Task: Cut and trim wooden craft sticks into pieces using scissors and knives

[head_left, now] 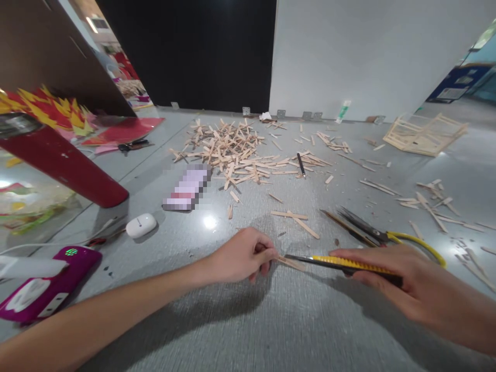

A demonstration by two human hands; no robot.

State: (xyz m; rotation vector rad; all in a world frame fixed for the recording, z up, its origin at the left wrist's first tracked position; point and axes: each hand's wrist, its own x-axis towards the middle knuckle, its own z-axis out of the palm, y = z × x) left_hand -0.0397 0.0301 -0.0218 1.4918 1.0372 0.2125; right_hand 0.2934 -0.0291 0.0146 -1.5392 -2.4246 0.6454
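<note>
My left hand [244,256] is closed in a pinch on a thin wooden stick [291,263], whose free end points right. In my right hand [411,289] is a yellow and black utility knife [352,264], gripped along its handle. Its blade reaches left to the stick beside my left fingertips; whether it touches the wood I cannot tell. Scissors with yellow handles [382,236] lie open on the table just beyond my right hand. A few loose sticks [306,227] lie beyond my left hand.
A pile of wooden sticks [228,150] spreads over the grey table, with a black pen [301,165] near it. Leftward are a phone [188,187], a white earbud case [141,226], a purple power bank [73,274] and a red cylinder [73,160]. A wooden frame [424,137] stands far right.
</note>
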